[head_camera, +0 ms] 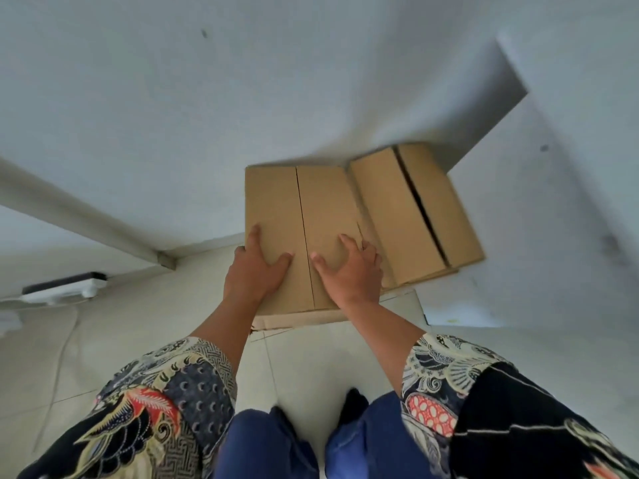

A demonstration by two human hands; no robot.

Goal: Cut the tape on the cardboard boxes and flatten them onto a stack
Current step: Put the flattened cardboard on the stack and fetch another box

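Left hand (254, 271) and right hand (349, 271) press flat, fingers spread, on near end of flattened cardboard box (297, 216). Box lies on floor (304, 357) by wall (173, 115). Second box (415, 216) touches its right side.

two cardboard boxes (297, 216), two hands (256, 271)

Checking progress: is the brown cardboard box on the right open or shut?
Partly open: the brown cardboard box on the right shows a dark gap between its top flaps.
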